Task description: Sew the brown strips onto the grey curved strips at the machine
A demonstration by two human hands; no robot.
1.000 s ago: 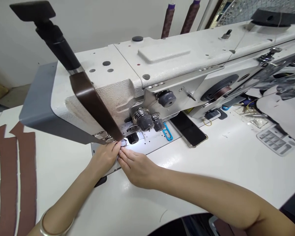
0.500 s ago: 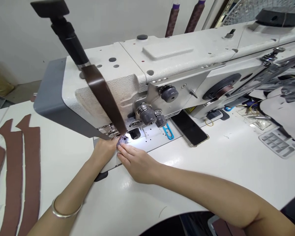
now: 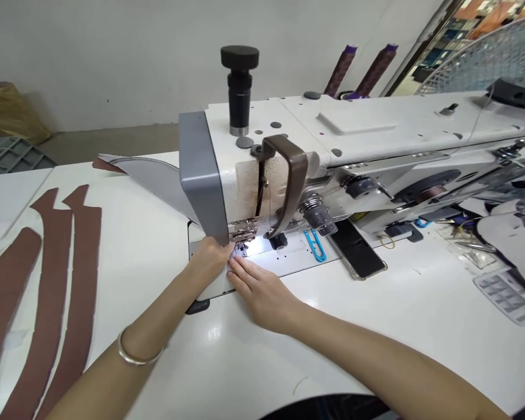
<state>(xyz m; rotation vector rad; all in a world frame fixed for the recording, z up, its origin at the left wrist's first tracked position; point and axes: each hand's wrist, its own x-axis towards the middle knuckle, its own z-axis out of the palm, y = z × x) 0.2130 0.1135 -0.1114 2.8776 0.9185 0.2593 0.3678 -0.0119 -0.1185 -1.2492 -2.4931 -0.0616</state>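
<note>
My left hand is closed at the left of the needle area, its fingertips partly hidden beside the sewing machine head. A small greyish edge of a material piece shows between my hands, by the lit presser foot; most of it is hidden. My right hand lies with its fingers stretched out flat on the machine bed, tips touching that edge. Behind the machine head, a long curved grey panel with a brown end reaches out over the table. Whether it joins the piece at my fingers, I cannot tell.
Several brown cut strips lie on the white table at left. Right of the needle are blue thread snips and a phone. Brown thread cones stand behind the machine. A grey crate is at far left.
The camera view has swung, so the machine sits further right and lower, and the grey panel behind it has come into sight. Both hands keep their places by the presser foot.
</note>
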